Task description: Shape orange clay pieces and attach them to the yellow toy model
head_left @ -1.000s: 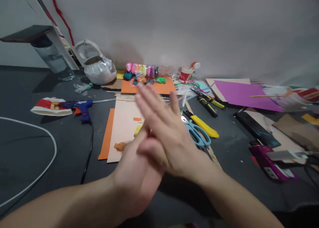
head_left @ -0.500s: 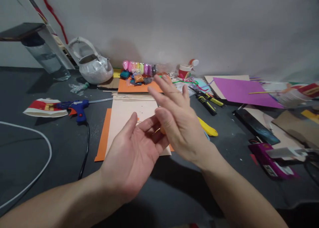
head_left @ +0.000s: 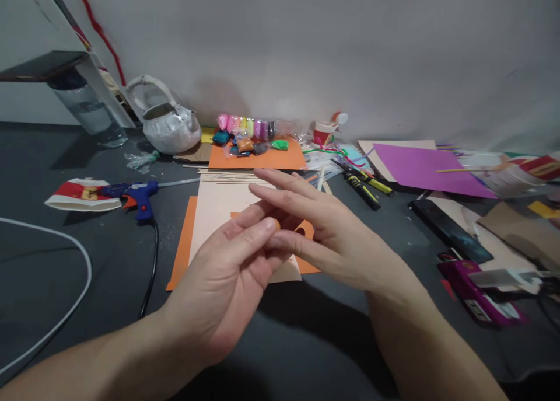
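A small orange ball of modelling clay [head_left: 276, 225] is pinched in my left hand [head_left: 223, 261], with the thumb pressed on its near side and the fingers behind it. My right hand [head_left: 345, 237] reaches over from the right, fingers stretched out and apart. Its thumb tip lies just under the ball, and my left fingers partly hide behind it. Below both hands lies a cream sheet [head_left: 214, 214] on top of orange card [head_left: 181, 243]. Thin wooden sticks [head_left: 236, 179] rest across the sheet's far end.
To the left are a blue glue gun [head_left: 140, 198], a paper cup [head_left: 79, 194] and a grey kettle-shaped pot [head_left: 172, 129]. Bagged clay packets [head_left: 245, 126] sit at the back. On the right lie pliers [head_left: 363, 189], purple paper [head_left: 429, 167], a phone [head_left: 450, 229] and a purple power strip [head_left: 476, 296].
My left thumb has come down onto the orange ball, which now shows more. My right hand has lowered and turned, its fingers spread out to the left.
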Tool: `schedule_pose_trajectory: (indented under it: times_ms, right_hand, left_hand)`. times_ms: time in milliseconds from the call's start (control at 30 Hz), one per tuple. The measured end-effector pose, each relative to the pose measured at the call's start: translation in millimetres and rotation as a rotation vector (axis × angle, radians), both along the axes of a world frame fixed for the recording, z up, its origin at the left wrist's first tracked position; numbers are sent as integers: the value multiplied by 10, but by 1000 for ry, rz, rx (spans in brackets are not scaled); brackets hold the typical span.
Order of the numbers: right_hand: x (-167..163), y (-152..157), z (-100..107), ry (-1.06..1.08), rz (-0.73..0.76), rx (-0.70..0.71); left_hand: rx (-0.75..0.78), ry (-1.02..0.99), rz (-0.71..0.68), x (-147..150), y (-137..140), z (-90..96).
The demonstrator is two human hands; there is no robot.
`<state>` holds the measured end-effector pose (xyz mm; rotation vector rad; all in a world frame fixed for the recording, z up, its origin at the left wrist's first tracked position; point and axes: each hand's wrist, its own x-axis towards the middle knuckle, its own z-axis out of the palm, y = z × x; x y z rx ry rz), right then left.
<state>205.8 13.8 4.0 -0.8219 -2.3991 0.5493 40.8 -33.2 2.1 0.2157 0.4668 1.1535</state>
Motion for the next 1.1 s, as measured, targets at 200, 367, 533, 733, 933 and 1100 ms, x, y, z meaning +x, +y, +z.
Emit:
schedule_pose_trajectory:
  times_ms: [200,367,533,733,933,1100]
  right_hand:
    - [91,17,52,55,38,-5]
    - [73,-24,108,84,41,-29]
    - [60,-82,153,131,2,30]
    - [59,-118,184,68,-54,210]
    - [50,-106,170,74,-46,243]
    - [47,-104,159,102,-47,260]
  left_hand:
    - [121,117,-66,-24,-17,-38]
    - [172,102,-106,-27,-28,-31]
    - [197,153,-81,-45,-31,-20]
    - [274,343,-93,-58,5,-40]
    - [265,415,-73,-74,13,-58]
    - [294,449,-83,-77,23,-21]
